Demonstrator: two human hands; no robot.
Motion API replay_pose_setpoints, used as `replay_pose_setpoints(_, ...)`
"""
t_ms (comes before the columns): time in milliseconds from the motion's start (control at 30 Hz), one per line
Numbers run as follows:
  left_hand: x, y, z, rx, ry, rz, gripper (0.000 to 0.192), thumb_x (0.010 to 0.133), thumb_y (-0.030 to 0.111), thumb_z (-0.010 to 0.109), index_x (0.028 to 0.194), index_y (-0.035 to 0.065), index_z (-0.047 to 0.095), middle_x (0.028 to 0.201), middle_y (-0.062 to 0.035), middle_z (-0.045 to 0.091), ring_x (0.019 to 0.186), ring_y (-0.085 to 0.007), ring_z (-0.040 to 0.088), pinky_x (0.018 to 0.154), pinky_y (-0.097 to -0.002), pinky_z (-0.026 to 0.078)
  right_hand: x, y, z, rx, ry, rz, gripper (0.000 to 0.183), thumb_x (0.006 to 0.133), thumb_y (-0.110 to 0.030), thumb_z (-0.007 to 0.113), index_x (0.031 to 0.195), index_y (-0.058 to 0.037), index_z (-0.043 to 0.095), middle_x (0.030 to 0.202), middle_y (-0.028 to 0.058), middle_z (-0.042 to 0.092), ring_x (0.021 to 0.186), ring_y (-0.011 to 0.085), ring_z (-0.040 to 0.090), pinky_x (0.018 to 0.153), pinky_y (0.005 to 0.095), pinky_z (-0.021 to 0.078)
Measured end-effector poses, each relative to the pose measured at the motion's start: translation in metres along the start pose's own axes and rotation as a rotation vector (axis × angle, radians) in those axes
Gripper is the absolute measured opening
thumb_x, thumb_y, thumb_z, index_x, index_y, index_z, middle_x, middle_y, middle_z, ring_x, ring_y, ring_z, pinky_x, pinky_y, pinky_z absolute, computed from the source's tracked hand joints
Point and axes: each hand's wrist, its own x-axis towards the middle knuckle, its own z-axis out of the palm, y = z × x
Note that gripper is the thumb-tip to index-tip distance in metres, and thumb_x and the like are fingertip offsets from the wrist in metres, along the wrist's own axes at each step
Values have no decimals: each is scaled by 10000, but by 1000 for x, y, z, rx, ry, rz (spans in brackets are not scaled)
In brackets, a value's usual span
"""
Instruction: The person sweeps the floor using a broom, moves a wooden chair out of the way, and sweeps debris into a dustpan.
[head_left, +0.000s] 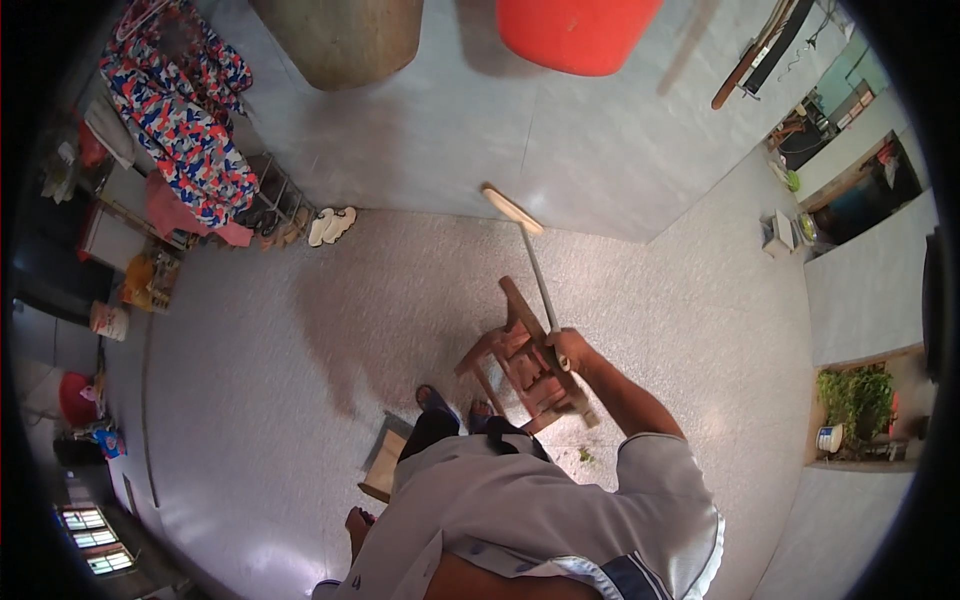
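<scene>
My right hand (571, 348) is closed around the grey handle of a long-handled tool (539, 274). Its pale, bar-shaped head (513, 209) points toward the foot of the wall; whether it is a brush or a mop is unclear. Directly under that hand, a reddish wooden chair (531, 367) stands tilted in the view, close to my sandalled feet (439, 401). I cannot tell if the hand also touches the chair's rail. My left hand (358, 527) is low beside my body, partly hidden by my shirt. Near it is a brown, open-fronted box or dustpan (388, 455); a grip on it cannot be made out.
Green scraps (586, 454) lie on the floor by the chair. A brown bin-like container (349, 45) and a red one (574, 37) are at the wall. White shoes (331, 226) sit beside a rack, under a patterned garment (180, 120). Household goods line the left side.
</scene>
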Motion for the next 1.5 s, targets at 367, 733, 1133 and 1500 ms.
replay_pose_setpoints(367, 57, 101, 66, 95, -198, 41, 186, 757, 181, 414, 604, 92, 356, 460, -43, 340, 385, -191, 370, 377, -355, 333, 55, 53, -33, 914, 263, -58, 61, 674, -29, 406, 692, -17, 463, 565, 71, 445, 474, 211, 455, 436, 296, 414)
replay_pose_setpoints(733, 109, 231, 151, 77, -276, 30, 191, 779, 161, 428, 621, 68, 372, 464, -50, 337, 388, -194, 368, 402, -337, 355, 189, -22, -13, 1239, -81, -359, 193, 762, -140, 397, 872, 14, 437, 704, 86, 464, 631, 204, 478, 567, 334, 430)
replay_pose_setpoints(1133, 82, 325, 203, 294, -362, 149, 211, 793, 194, 418, 612, 86, 397, 484, -31, 392, 427, -169, 391, 447, -308, 358, 298, -103, 47, 1594, 380, -433, 165, 779, -133, 384, 843, -23, 488, 787, 107, 505, 722, 260, 523, 637, 432, 457)
replay_pose_setpoints(1500, 68, 376, 290, 712, -389, 155, 211, 788, 189, 417, 607, 92, 373, 506, -19, 360, 444, -156, 345, 460, -306, 344, 182, -68, 125, 1743, 439, -234, 87, 758, 13, 378, 754, 43, 460, 611, 85, 490, 477, 161, 501, 410, 260, 457)
